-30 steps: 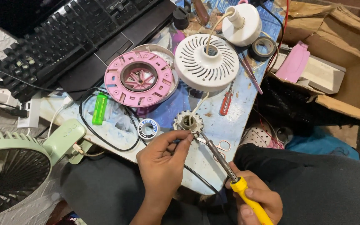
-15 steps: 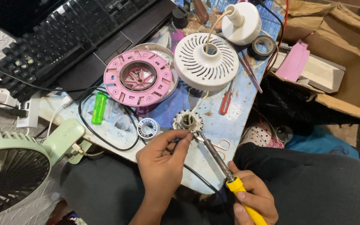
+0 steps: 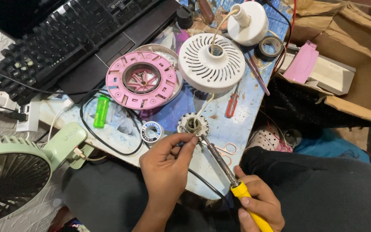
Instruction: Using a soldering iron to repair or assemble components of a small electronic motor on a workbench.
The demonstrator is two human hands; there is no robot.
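My right hand (image 3: 258,206) grips the yellow-handled soldering iron (image 3: 226,169), its tip now at the small motor stator (image 3: 193,124) on the board. My left hand (image 3: 166,157) has edged closer, fingertips pinching a thin wire by the stator, beside the solder reel (image 3: 152,131).

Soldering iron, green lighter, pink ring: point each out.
Soldering iron (image 3: 220,160), head view, metal shaft.
Green lighter (image 3: 101,111), head view, body middle.
Pink ring (image 3: 168,81), head view, right rim.

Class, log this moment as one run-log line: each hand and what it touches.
left hand: pinching wire at stator | right hand: holding soldering iron, tip at stator | surface: table
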